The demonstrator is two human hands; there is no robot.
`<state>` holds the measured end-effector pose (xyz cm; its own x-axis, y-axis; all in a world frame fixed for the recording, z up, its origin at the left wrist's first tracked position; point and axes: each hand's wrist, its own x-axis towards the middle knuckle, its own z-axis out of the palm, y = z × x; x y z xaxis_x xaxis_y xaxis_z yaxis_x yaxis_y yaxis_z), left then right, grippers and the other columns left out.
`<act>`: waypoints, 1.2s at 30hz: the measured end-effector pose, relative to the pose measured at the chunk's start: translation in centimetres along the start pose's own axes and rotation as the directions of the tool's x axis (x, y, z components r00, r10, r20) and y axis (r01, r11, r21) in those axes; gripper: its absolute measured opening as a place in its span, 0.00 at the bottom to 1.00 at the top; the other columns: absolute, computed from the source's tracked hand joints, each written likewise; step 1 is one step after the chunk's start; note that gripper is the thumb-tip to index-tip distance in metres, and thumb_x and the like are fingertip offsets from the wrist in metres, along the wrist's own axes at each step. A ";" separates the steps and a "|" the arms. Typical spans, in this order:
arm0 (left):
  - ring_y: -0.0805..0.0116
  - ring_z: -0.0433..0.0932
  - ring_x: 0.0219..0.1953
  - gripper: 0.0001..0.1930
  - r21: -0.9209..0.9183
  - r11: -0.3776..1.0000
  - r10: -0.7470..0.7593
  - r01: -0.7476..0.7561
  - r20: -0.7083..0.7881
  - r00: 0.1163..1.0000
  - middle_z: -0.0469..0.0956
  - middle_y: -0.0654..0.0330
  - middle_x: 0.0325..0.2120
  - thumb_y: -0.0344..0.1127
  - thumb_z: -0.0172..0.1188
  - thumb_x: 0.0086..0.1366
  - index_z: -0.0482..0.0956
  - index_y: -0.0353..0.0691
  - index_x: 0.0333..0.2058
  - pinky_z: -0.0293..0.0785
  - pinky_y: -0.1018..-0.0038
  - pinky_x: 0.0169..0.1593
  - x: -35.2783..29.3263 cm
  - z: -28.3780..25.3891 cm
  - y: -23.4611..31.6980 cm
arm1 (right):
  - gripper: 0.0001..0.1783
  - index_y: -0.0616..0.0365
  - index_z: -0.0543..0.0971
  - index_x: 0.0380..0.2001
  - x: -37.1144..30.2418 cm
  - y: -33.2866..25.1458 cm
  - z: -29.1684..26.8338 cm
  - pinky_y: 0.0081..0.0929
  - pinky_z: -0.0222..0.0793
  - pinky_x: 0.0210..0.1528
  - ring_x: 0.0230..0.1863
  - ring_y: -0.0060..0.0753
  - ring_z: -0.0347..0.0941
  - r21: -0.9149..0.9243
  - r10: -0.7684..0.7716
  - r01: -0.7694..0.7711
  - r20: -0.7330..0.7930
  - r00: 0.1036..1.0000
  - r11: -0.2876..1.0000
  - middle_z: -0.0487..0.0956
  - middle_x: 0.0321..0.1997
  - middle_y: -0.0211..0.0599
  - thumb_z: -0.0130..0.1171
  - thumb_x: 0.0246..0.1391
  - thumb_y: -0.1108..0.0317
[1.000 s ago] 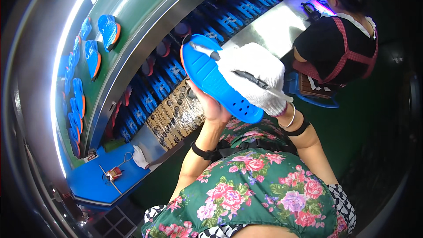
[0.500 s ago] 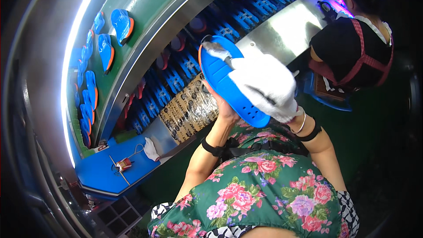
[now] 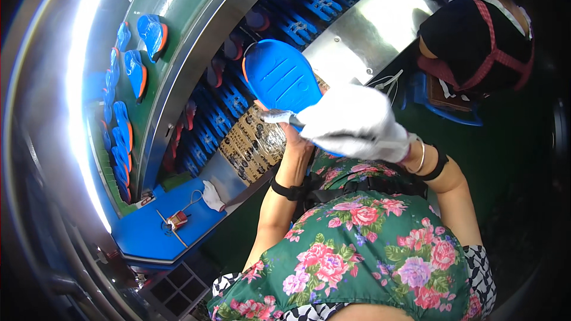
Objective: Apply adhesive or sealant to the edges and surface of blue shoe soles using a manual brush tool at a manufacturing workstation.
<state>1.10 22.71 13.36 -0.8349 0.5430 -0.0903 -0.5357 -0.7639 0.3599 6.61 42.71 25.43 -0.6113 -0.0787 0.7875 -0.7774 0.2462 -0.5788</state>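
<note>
A blue shoe sole (image 3: 279,77) with grooves across it and a thin orange edge is held up in front of me. My left hand (image 3: 290,134) is bare and grips the sole from beneath; most of its fingers are hidden behind it. Over the sole's near part lies my right hand (image 3: 351,120) in a white glove, closed around a brush (image 3: 278,116) with a dark grey tip. The brush is near the sole's left edge, and I cannot tell whether it touches. The glove covers the sole's near end.
Blue-and-orange soles (image 3: 135,74) lie on a green conveyor belt (image 3: 178,18) at left. Blue pieces fill the rack (image 3: 238,104) beneath. A blue table (image 3: 143,235) holds a small red pot (image 3: 177,220) and a white glove (image 3: 212,195). A co-worker (image 3: 470,41) sits at right by a metal worktop (image 3: 345,53).
My right hand and the brush have moved down along the sole, from its far end toward its nearer part. The sole has shifted slightly left and up. My left hand keeps its hold.
</note>
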 end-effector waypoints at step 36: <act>0.60 0.77 0.43 0.58 0.102 0.988 0.096 -0.119 0.210 0.973 0.79 0.56 0.34 0.91 0.50 0.42 0.75 0.32 0.44 0.74 0.62 0.56 4.7 3.9 2.7 | 0.14 0.56 0.86 0.38 -3.1 -0.4 0.6 0.34 0.77 0.38 0.35 0.40 0.82 -0.066 0.084 -0.085 -0.014 0.996 0.994 0.85 0.36 0.38 0.75 0.45 0.73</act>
<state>-3.77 24.52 17.50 -0.8371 0.5283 0.1417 -0.4165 -0.7836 0.4611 8.73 42.30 23.13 -0.6723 -0.0439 0.7390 -0.7113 0.3150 -0.6284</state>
